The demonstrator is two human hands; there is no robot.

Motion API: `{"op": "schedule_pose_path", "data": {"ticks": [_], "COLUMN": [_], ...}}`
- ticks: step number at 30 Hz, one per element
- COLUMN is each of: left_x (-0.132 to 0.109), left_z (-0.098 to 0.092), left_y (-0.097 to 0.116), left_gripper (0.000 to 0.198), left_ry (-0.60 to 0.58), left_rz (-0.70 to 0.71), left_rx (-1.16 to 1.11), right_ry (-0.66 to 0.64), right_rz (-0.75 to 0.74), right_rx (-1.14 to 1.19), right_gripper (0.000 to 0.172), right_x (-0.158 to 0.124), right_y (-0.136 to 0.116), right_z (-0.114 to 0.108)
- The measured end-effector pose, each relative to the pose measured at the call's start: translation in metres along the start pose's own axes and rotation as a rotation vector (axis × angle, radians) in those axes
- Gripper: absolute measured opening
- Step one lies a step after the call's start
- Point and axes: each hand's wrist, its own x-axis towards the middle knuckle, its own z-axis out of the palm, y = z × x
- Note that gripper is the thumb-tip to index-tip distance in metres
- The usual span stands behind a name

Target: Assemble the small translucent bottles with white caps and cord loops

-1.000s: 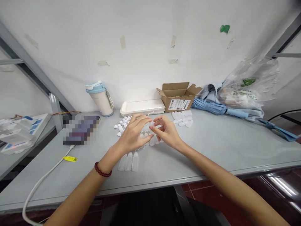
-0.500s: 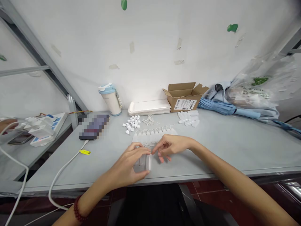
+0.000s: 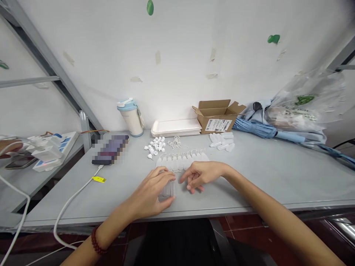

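My left hand (image 3: 152, 191) bends around a small row of clear plastic tubes (image 3: 168, 189) near the table's front edge. Its thumb and fingertips touch the two ends of the rightmost tube. The fingers partly cover the row. Just to the right, my right hand (image 3: 201, 176) hovers with its index finger stretched and the other fingers loosely curled, holding nothing. Behind both hands, several white tags with loops of cord (image 3: 180, 160) lie side by side in a row. A few loose cords (image 3: 176, 171) show between my hands.
White caps (image 3: 155, 145), a bundle of cords (image 3: 175, 142) and frosted tubes (image 3: 222, 141) lie further back. Along the wall stand a cup (image 3: 131, 118), white trays (image 3: 177, 127), a cardboard box (image 3: 217, 118) and a blue umbrella (image 3: 255, 128). A cabled phone (image 3: 112, 149) lies left. Another person's hand (image 3: 9, 146) shows at far left.
The tube between my left thumb and fingers has moved slightly left, against the other clear tubes. My right fingertips have drawn a little away from it. The view has shifted slightly.
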Motion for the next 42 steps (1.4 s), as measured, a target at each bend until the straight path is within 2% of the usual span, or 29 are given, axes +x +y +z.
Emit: {"op": "schedule_pose_path", "data": {"ticks": [11,14,17,19,21,23,25,26,27,29,34,38,42], "left_x": [0.002,0.009,0.029,0.05,0.073,0.095,0.112,0.118,0.122,0.125,0.119,0.115,0.113], "left_z": [-0.009,-0.014,-0.018,-0.02,-0.021,-0.02,-0.016,-0.014,-0.011,-0.005,0.005,0.008,0.008], "left_y": [-0.004,-0.011,-0.029,-0.046,-0.065,-0.081,-0.094,-0.097,-0.1,-0.102,-0.103,-0.105,-0.105], "left_gripper": [0.049,0.038,0.023,0.023,0.025,0.029,0.033,0.033,0.033,0.034,0.038,0.038,0.039], "left_ry": [-0.008,0.054,0.144,0.152,0.13,0.107,0.065,0.056,0.047,0.04,0.044,0.059,0.112], "left_rz": [-0.033,-0.07,-0.164,-0.273,-0.357,-0.375,-0.394,-0.396,-0.395,-0.384,-0.354,-0.327,-0.313], "left_rx": [-0.065,-0.083,-0.067,-0.019,0.056,0.179,0.253,0.266,0.274,0.277,0.28,0.263,0.233], "right_ry": [0.001,0.075,0.267,0.474,0.736,1.012,1.179,1.221,1.242,1.247,1.219,1.082,0.978], "right_rz": [-0.004,-0.025,-0.029,-0.032,-0.01,0.038,0.129,0.186,0.231,0.275,0.331,0.41,0.475], "right_rx": [0.005,0.034,0.027,0.005,-0.064,-0.207,-0.445,-0.577,-0.685,-0.76,-0.79,-0.783,-0.796], "right_gripper": [0.037,0.033,0.025,0.022,0.02,0.017,0.015,0.016,0.019,0.022,0.033,0.04,0.04], "right_x": [-0.003,-0.01,-0.018,-0.022,-0.024,-0.027,-0.03,-0.033,-0.035,-0.041,-0.052,-0.054,-0.049], "right_y": [0.0,0.001,0.005,0.011,0.021,0.036,0.052,0.06,0.067,0.078,0.084,0.079,0.078], "right_z": [-0.003,-0.011,-0.024,-0.034,-0.045,-0.057,-0.068,-0.073,-0.078,-0.085,-0.089,-0.087,-0.085]}}
